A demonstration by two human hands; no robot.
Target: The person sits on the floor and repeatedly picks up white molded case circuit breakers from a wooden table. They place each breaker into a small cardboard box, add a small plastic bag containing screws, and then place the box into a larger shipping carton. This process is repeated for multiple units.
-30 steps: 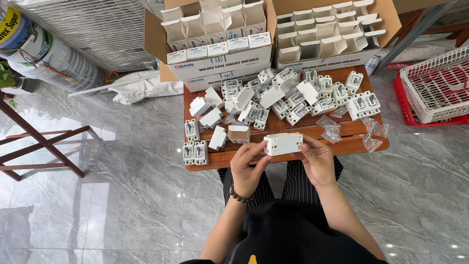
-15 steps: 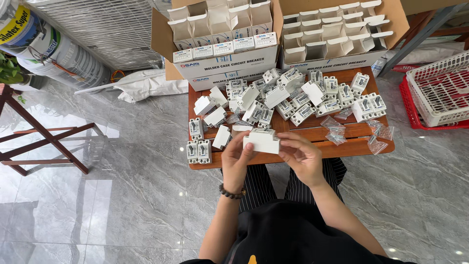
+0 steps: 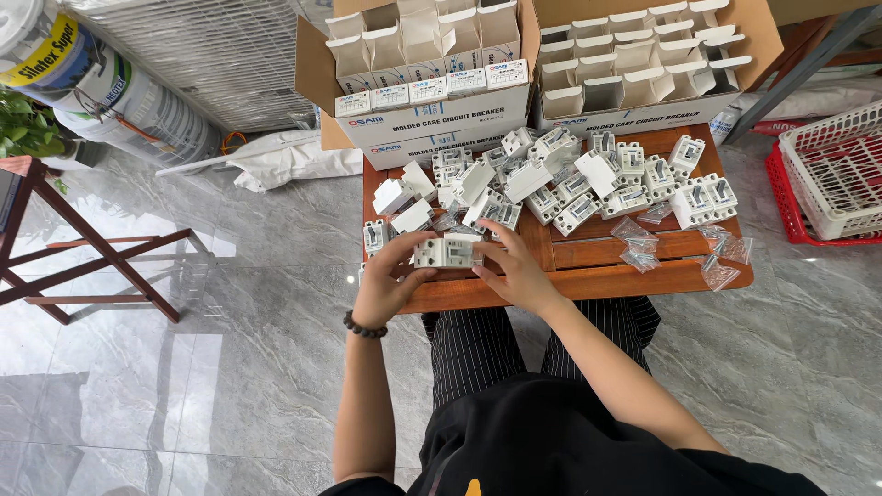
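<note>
Both hands hold one white switch unit (image 3: 446, 252) between them, just above the near edge of a low wooden table (image 3: 588, 280). The left hand (image 3: 390, 276) clasps the unit's left end, fingers curled over its top; the right hand (image 3: 514, 268) pinches the right end, fingers closed against it. A dark bead bracelet (image 3: 365, 325) sits on the left wrist.

Just beyond the grip lies a loose heap of similar white units (image 3: 570, 179) spread across the tabletop, some upright, some tilted. To the right of the grip, near the table's front edge, lie small clear plastic bags (image 3: 638, 243).

Further beyond the grip, at the table's far side, stand two open cardboard cartons: the one on the left (image 3: 432, 110) holds small white boxes, some closed; the one on the right (image 3: 643, 87) holds open-flapped white boxes.

The floor (image 3: 230, 367) is grey polished marble-patterned tile, reflective. Far left of the grip stands a dark red-brown wooden frame (image 3: 83, 257); beyond it lie printed cylinders (image 3: 92, 83) and a white grille panel (image 3: 220, 55). Far right stands a white wire basket in a red one (image 3: 831, 174).
</note>
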